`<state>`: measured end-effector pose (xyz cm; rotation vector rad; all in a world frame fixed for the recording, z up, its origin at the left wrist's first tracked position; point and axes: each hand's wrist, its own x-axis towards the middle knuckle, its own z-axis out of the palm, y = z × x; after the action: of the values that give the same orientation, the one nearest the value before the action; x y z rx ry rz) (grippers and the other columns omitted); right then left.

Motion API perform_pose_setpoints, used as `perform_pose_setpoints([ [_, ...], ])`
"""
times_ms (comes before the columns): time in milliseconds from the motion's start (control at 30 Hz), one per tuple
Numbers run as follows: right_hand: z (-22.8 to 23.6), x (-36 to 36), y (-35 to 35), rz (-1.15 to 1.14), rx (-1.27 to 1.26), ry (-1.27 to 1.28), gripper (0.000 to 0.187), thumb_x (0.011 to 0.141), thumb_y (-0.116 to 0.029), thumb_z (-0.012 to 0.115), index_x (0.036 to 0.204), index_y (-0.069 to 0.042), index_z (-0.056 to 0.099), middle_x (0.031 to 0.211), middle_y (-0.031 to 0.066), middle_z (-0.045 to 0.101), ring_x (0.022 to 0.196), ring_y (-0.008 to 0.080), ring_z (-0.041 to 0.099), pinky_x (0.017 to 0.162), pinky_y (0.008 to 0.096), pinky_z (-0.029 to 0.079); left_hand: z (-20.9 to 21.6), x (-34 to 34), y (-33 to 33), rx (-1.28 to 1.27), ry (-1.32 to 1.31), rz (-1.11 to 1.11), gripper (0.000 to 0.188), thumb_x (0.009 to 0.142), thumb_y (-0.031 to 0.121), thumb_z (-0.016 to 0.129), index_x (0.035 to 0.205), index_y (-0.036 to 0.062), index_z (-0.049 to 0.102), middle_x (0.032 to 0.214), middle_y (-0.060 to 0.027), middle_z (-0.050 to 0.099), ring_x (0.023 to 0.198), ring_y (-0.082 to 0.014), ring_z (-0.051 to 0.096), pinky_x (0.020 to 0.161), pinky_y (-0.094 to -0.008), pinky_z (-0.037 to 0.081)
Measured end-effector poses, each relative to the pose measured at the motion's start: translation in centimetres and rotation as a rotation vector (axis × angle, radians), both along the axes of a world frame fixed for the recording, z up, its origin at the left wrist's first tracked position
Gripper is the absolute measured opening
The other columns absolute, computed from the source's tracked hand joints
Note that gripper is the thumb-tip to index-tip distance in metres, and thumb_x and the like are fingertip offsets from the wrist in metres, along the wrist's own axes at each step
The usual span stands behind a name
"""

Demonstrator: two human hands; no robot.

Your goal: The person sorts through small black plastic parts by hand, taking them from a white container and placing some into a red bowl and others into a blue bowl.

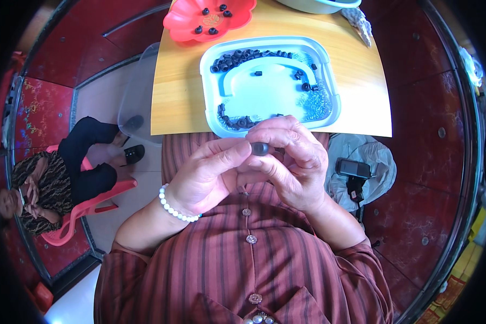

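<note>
Close together just past the table's near edge, my hands meet around a small black rounded piece [260, 148], which looks like rubber or plastic. My left hand [208, 175], with a white bead bracelet at the wrist, pinches it from the left. From the right, the thumb and fingers of my right hand [302, 167] close on it too. Part of the piece is hidden by my fingers. Just beyond lies a pale blue-white tray [208, 100] holding many small black hollow pieces [237, 59], heaped along its far side and scattered at its near left and right.
On the wooden table [362, 97], a red flower-shaped dish [181, 21] holds several black pieces. A pale basin [318, 6] and a crumpled plastic bag [357, 24] sit at the far right. A dark handheld device [353, 167] rests on white plastic at right. Another person [54, 178] sits at left.
</note>
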<state>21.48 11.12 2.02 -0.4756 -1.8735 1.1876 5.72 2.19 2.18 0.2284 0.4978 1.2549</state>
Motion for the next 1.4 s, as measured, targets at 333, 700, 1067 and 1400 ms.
perform_pose_setpoints([
  [333,0.2,1.5,-2.2,0.165,-0.148,0.151,0.034,0.076,-0.006,0.077,0.107,0.001,0.063,0.113,0.0159,0.059,0.107,0.0228,0.057,0.09,0.0332,0.046,1.6,1.0,-2.0,0.124,0.183,0.006,0.022,0.093,0.017,0.06,0.11,0.0043,0.059,0.11,-0.015,0.062,0.105,-0.024,0.06,0.09,-0.0384,0.051],
  [700,0.6,1.9,-4.6,0.173,-0.296,0.226,0.03,0.075,-0.013,0.078,0.101,-0.003,0.066,0.109,0.0117,0.062,0.1,0.0216,0.059,0.085,0.033,0.047,1.5,2.0,-3.5,0.181,0.235,0.092,0.015,0.086,0.009,0.069,0.097,0.006,0.059,0.096,-0.0084,0.065,0.085,-0.0134,0.062,0.075,-0.0252,0.051],
  [1067,0.2,2.4,-5.9,0.178,-0.359,0.308,0.026,0.074,-0.009,0.078,0.096,-0.003,0.066,0.107,0.0108,0.06,0.099,0.0193,0.057,0.087,0.0321,0.045,1.1,2.9,-4.1,0.152,0.098,0.064,0.023,0.082,0.019,0.075,0.093,0.0085,0.057,0.086,-0.0044,0.062,0.083,-0.0142,0.061,0.069,-0.0231,0.049],
  [1400,-0.3,2.8,-6.2,0.183,-0.344,0.301,0.025,0.076,-0.009,0.078,0.097,-0.004,0.066,0.109,0.0107,0.058,0.098,0.0169,0.056,0.084,0.0291,0.046,0.5,3.0,-4.4,0.145,0.084,0.04,0.021,0.082,0.018,0.075,0.092,0.0094,0.058,0.087,-0.0047,0.064,0.085,-0.0151,0.064,0.069,-0.0226,0.051],
])
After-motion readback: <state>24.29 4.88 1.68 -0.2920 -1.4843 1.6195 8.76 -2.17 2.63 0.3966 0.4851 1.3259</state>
